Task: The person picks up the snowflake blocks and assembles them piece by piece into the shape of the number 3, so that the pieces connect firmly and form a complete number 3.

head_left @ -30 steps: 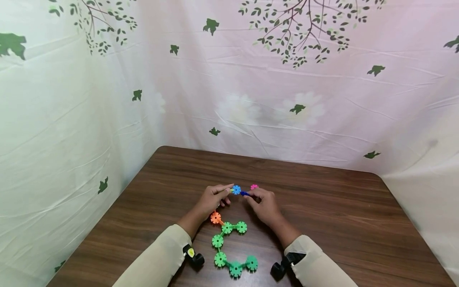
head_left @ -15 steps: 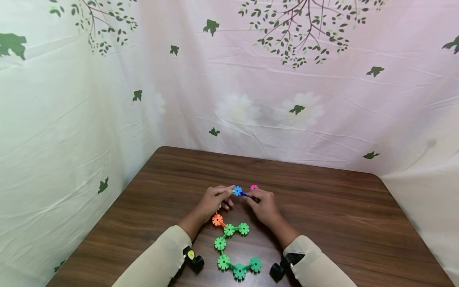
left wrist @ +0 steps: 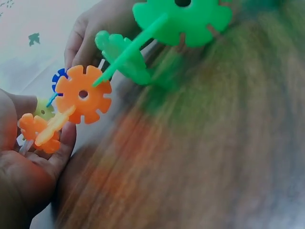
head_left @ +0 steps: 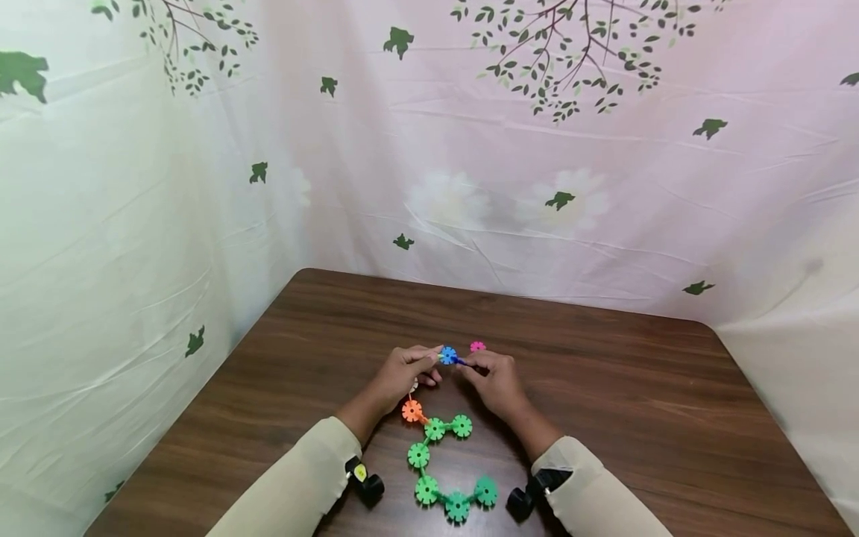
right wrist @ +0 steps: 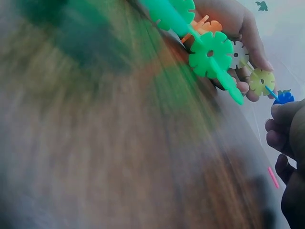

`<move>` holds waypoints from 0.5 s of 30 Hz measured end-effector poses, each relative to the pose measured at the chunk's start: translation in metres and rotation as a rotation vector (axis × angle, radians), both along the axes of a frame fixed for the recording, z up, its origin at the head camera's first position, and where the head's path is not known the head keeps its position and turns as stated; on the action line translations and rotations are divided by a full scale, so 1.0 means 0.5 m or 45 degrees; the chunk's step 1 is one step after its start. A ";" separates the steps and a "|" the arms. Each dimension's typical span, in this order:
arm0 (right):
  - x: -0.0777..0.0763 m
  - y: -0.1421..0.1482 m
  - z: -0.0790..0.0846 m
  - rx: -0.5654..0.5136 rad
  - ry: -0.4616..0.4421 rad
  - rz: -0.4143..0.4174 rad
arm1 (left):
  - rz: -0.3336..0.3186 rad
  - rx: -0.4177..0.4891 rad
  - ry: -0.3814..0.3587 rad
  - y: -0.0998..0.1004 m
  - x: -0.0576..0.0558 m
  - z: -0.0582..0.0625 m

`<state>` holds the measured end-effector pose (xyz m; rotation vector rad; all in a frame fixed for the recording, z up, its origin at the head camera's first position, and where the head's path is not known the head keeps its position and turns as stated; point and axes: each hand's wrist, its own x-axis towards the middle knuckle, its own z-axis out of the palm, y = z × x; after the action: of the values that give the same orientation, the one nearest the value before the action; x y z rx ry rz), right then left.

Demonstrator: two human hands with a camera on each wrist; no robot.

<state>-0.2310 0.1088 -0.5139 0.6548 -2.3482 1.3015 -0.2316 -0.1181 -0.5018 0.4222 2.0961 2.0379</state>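
A chain of notched plastic discs, slotted edge to edge, hangs from my left hand (head_left: pixel 401 371) in the head view. That hand pinches a yellow disc (right wrist: pixel 261 82), seen best in the right wrist view. A light blue disc (head_left: pixel 448 355) stands beyond its fingertips. Between thumb and fingers, my right hand (head_left: pixel 495 379) pinches a dark blue disc (right wrist: pixel 284 97), which meets the light blue one. Below the left hand, the chain runs through a white disc (right wrist: pixel 239 55), orange discs (left wrist: pixel 83 94) and several green discs (head_left: pixel 418 455). The left hand partly hides its upper part.
Just behind the right hand, a loose pink disc (head_left: pixel 478 346) lies on the brown wooden table (head_left: pixel 604 418). A pale printed cloth (head_left: pixel 349 164) surrounds the table's far and side edges. Each sleeve carries a black wrist camera (head_left: pixel 367 483).
The light blue disc has come slightly right, nearer the right hand. The green and orange part of the chain has swung a little to the right. Both hands keep their grip.
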 end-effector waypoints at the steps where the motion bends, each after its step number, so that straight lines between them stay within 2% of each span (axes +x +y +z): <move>1: 0.001 0.001 0.001 -0.001 -0.007 -0.001 | 0.006 -0.004 0.000 0.002 0.001 0.001; 5: 0.004 0.004 0.001 -0.015 -0.022 -0.008 | 0.027 -0.003 -0.003 0.008 0.004 0.002; 9: 0.004 0.008 0.000 -0.004 -0.050 -0.022 | 0.053 0.024 -0.052 0.009 0.001 0.001; 15: -0.016 0.014 -0.004 0.020 0.016 -0.025 | 0.096 0.088 -0.105 0.000 -0.010 -0.003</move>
<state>-0.2390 0.1159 -0.5157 0.6408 -2.3515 1.2681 -0.2368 -0.1183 -0.5031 0.2685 2.0276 2.1364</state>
